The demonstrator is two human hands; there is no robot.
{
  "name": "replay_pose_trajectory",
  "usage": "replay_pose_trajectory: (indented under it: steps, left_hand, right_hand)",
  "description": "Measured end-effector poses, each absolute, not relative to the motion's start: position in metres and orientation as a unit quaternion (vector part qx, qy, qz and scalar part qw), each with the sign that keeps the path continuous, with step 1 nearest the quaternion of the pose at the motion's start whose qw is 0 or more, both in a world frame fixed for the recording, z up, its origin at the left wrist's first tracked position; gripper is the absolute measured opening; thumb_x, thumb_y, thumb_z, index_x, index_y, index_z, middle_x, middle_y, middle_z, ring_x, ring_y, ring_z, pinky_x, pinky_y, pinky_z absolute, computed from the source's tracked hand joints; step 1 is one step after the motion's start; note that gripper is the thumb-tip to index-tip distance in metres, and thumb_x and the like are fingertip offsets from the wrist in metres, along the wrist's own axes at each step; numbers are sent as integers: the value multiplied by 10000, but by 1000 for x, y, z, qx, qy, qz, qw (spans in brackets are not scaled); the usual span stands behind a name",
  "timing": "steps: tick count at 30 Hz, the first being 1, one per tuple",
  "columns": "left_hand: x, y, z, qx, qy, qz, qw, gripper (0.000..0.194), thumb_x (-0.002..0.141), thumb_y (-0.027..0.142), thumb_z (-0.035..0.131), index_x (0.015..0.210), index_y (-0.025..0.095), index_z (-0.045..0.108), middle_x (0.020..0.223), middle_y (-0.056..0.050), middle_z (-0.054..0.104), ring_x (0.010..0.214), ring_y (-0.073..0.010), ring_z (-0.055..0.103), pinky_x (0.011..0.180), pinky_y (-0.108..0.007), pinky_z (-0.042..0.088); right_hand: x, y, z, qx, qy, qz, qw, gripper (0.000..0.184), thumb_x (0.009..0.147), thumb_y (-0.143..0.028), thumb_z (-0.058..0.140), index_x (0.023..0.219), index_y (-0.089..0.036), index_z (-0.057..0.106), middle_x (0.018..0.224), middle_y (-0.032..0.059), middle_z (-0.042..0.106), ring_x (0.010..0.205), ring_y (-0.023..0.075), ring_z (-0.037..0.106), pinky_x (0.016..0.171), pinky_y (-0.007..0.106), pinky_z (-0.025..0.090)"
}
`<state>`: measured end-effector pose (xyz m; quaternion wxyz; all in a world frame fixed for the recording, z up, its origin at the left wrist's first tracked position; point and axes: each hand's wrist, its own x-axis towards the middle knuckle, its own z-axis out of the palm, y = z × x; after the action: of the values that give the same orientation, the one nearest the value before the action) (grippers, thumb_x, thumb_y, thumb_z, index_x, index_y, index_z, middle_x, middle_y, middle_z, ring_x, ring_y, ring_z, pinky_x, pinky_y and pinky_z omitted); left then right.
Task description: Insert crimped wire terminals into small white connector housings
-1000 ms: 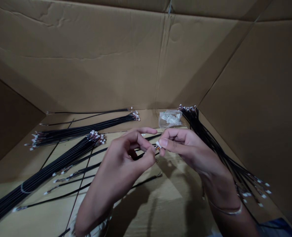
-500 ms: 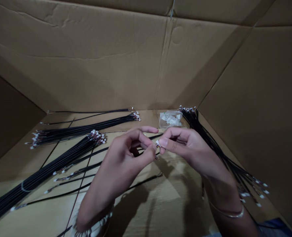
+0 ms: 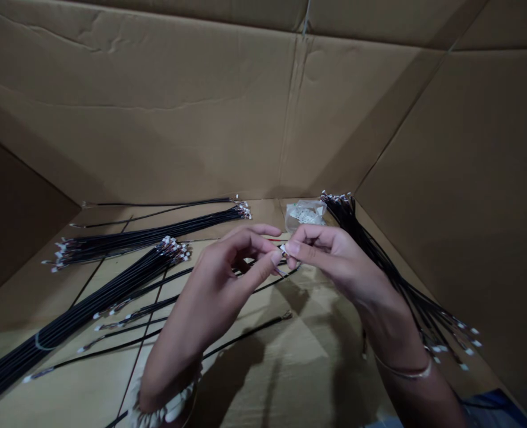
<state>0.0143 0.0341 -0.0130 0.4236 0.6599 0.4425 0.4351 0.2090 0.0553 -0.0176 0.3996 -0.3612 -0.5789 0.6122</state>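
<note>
Between my two hands is a small white connector (image 3: 283, 250), pinched by the thumb and forefinger of my right hand (image 3: 330, 255). Thin coloured wires run from it toward my left hand (image 3: 232, 267), whose thumb and forefinger are closed on them. One loose wire end sticks out below my left fingertips. Several black cables (image 3: 145, 309) with white connectors at their left ends lie under and beside my left forearm. A separate cable with a bare wire end (image 3: 286, 315) lies below the hands.
A clear plastic bag of white connectors (image 3: 305, 214) lies behind my hands. A tied bundle of black cables (image 3: 89, 309) lies at left, another bundle (image 3: 156, 229) behind it. More cables (image 3: 383, 261) run along the right cardboard wall (image 3: 477, 190).
The fingertips of both hands have shifted slightly upward, still pinching the connector and its wires. The whole view has moved a little. The cables on the surface lie as before.
</note>
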Motion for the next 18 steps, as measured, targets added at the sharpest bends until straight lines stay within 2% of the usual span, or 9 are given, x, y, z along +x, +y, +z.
replay_pose_trajectory:
  steps: [3, 5, 9, 12, 15, 18]
  left_hand:
    - [13, 33, -18, 719, 433, 441, 318, 93, 956, 290, 710, 887, 235, 739, 1166, -48, 782, 1158, -197, 718, 885, -254, 568]
    - [14, 31, -21, 757, 412, 452, 232, 53, 972, 241, 699, 925, 235, 724, 1139, -31, 789, 1115, -175, 740, 898, -243, 575]
    - [18, 26, -23, 787, 377, 480, 88, 106, 967, 118, 680, 937, 217, 704, 1132, -18, 786, 1042, -133, 760, 914, -216, 576]
    - [24, 23, -22, 758, 393, 511, 102, 128, 949, 102, 700, 929, 229, 707, 1085, 8, 793, 1014, -129, 759, 920, -234, 594]
    - [28, 22, -22, 730, 382, 545, 154, 142, 933, 108, 719, 915, 249, 716, 1018, 28, 789, 961, -128, 753, 813, -231, 608]
    - [28, 23, -23, 731, 377, 548, 155, 133, 942, 115, 713, 918, 245, 708, 999, 30, 772, 920, -103, 735, 740, -197, 589]
  right_hand:
    - [211, 58, -23, -353, -584, 600, 417, 277, 899, -369, 811, 713, -198, 696, 711, -26, 663, 715, 142, 595, 771, 293, 436]
    - [211, 58, -25, -354, -590, 591, 421, 277, 926, -357, 779, 714, -196, 701, 714, -25, 671, 711, 136, 587, 769, 293, 425]
    - [211, 56, -25, -333, -576, 601, 444, 282, 911, -386, 800, 720, -198, 709, 718, -23, 684, 720, 141, 597, 781, 301, 430]
    - [209, 53, -24, -316, -547, 625, 460, 271, 912, -378, 806, 729, -203, 712, 717, -27, 682, 736, 142, 605, 805, 304, 437]
    - [206, 50, -24, -299, -525, 643, 471, 256, 936, -358, 787, 742, -208, 716, 726, -33, 681, 744, 134, 604, 829, 302, 440]
    - [204, 48, -24, -293, -514, 646, 483, 267, 921, -376, 808, 735, -208, 715, 712, -42, 672, 734, 127, 593, 836, 298, 440]
